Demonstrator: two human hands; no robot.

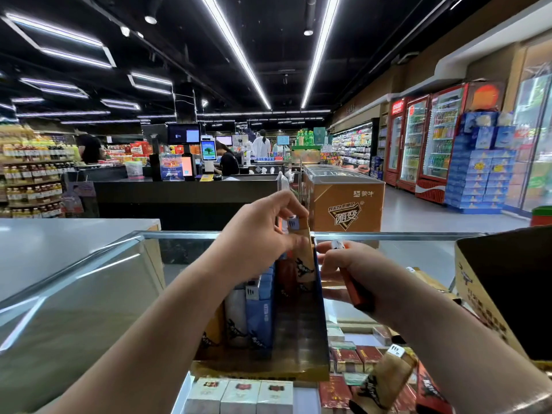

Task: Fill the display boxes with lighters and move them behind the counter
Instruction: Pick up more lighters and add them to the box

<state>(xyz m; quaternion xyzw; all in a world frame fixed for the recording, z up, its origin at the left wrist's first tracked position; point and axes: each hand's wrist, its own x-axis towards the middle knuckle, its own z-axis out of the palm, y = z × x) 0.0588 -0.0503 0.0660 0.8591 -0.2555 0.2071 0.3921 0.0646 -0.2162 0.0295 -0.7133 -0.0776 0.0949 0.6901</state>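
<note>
I see my left hand [263, 231] above the display box [298, 339], fingers curled, pinching a tan lighter [303, 252] by its top and holding it upright against the box's far right corner. My right hand [355, 273] sits just right of the box wall, fingers wrapped round an orange lighter [354, 291] with its white cap poking out above the knuckles. The box stands on the glass surface [74, 294]; blue, white and tan lighters fill its left side, partly hidden by my left forearm. Another tan lighter [385, 375] lies loose at lower right, blurred. A cardboard carton [478, 294] at right is cut off by the frame edge.
</note>
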